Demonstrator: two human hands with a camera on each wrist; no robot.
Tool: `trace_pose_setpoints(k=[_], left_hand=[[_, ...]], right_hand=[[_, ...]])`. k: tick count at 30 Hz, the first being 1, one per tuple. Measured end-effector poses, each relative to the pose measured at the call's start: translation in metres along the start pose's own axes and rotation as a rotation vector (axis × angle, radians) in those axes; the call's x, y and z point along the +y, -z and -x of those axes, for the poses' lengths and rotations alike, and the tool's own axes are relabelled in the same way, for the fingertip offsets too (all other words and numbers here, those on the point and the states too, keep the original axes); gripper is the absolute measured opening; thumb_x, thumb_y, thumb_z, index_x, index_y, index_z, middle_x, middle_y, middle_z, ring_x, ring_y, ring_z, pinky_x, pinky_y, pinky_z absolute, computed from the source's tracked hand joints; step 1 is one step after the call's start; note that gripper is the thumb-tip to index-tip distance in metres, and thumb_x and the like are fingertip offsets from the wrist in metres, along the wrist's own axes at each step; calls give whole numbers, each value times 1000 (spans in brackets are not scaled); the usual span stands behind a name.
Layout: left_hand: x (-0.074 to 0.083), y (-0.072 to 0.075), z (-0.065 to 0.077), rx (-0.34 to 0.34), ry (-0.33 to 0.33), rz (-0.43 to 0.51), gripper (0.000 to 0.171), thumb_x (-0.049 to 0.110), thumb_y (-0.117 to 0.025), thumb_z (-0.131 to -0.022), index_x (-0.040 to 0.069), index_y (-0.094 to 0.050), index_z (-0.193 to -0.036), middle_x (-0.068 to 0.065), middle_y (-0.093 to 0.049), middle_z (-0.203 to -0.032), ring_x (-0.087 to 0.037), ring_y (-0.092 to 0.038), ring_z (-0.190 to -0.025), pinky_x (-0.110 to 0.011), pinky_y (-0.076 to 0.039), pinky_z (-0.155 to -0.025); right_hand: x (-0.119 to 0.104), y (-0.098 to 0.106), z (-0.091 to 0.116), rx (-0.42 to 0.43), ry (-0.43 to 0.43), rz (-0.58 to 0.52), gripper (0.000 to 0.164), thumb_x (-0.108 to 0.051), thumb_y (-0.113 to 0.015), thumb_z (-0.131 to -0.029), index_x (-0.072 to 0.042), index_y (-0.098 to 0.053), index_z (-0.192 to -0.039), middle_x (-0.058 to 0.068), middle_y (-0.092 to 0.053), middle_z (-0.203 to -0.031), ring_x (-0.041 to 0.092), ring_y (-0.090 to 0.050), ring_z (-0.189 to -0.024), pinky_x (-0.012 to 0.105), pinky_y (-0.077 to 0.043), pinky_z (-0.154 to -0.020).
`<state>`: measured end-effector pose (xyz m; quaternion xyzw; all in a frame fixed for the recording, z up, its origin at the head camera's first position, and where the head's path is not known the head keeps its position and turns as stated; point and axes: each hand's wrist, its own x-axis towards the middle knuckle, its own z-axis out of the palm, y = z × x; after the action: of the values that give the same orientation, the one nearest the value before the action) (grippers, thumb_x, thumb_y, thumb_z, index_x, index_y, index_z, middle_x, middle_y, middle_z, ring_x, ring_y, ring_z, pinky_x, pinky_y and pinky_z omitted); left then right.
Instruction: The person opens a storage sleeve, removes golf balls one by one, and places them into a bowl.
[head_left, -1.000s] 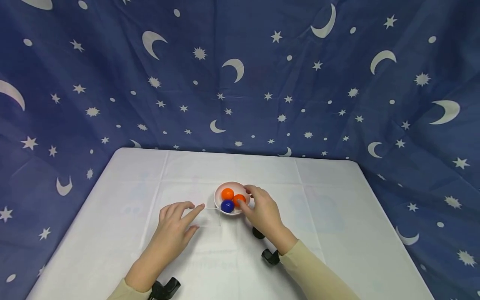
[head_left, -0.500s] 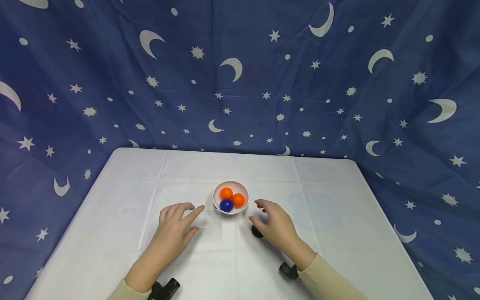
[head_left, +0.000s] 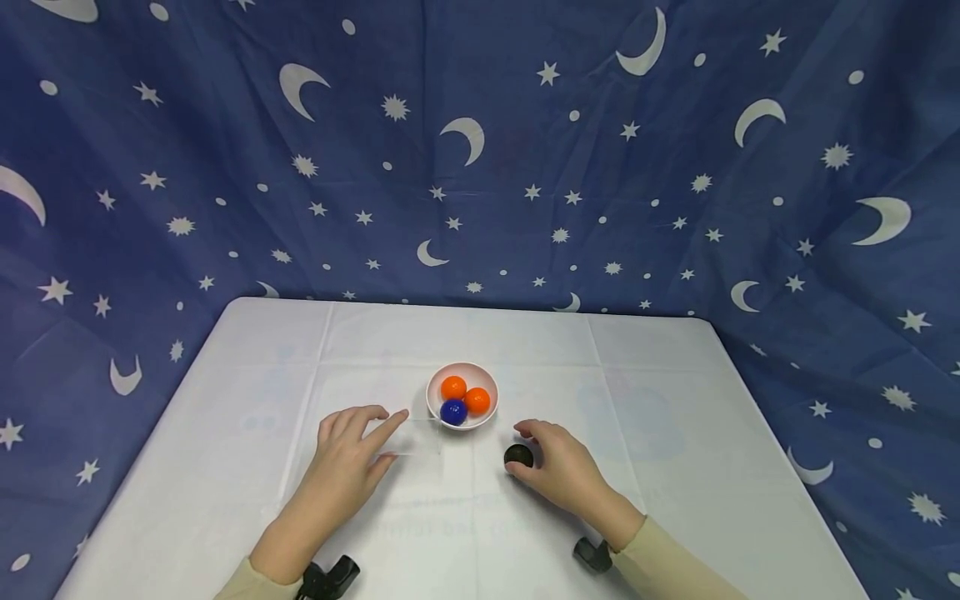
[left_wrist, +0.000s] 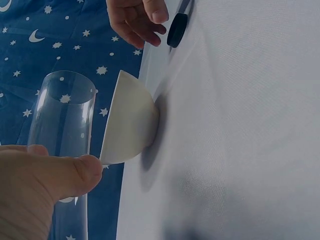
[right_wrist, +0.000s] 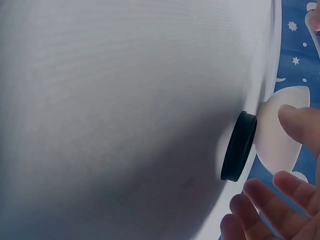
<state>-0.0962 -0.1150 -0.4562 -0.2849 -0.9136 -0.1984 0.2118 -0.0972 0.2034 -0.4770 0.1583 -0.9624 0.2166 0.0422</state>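
My left hand [head_left: 345, 462] grips a clear, see-through cylinder [left_wrist: 62, 120] just left of the bowl, its thumb across the wall. In the head view only the cylinder's faint edges show. A small pink-white bowl [head_left: 491, 414] holds two orange balls [head_left: 453, 388] and a dark blue ball [head_left: 453, 412]. Right of the bowl, a round black lid [head_left: 517, 455] lies on the table. Around it hovers my right hand [head_left: 566, 471], fingers spread. Both wrist views show a gap between its fingers and the lid [right_wrist: 239, 147].
A white cloth covers the table [head_left: 390, 333]. Behind it hangs a blue curtain [head_left: 510, 167] with moons and stars. Black camera mounts [head_left: 330, 577] are strapped at both wrists, close over the tabletop.
My right hand has drawn back from the bowl, down and to the right, to the black lid. My left hand keeps its place with the clear cylinder.
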Motion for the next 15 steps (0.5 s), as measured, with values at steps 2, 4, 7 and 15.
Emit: trace_pose_setpoints(k=[2,4,7,15], left_hand=[[0,0,0,1,-3,2,61,19,-75,-68,20,-53,-125,-6,-48,-111,-27,-41,-104,-48,-24,-87],[0,0,-1,-1,-2,3,61,19,-75,-68,20,-53,-125,-6,-48,-111,-27,-41,-104,-48,-24,-87],[0,0,-1,-10,4,3,60,19,-74,-69,20,-52,-125,-5,-47,-112,-27,-41,-105,-48,-23,-88],[1,0,1,-14,7,3,60,19,-74,-69,19,-53,-125,-6,-48,-112,-27,-41,-104,-48,-23,-88]], right_hand=[[1,-1,1,-12,-2,13,56,-45,-72,-68,-17,-55,-114,-5,-58,-99,11,-53,-88,31,-45,-76],[2,-2,1,-22,-7,22,57,-45,-73,-68,-17,-55,-114,-6,-58,-98,10,-53,-87,31,-45,-75],[3,-3,2,-34,-21,27,58,-44,-73,-67,-18,-55,-114,-6,-58,-98,10,-52,-88,31,-44,-76],[4,-5,4,-67,-37,23,57,-42,-73,-68,-18,-54,-116,-6,-58,-97,9,-52,-85,29,-44,-72]])
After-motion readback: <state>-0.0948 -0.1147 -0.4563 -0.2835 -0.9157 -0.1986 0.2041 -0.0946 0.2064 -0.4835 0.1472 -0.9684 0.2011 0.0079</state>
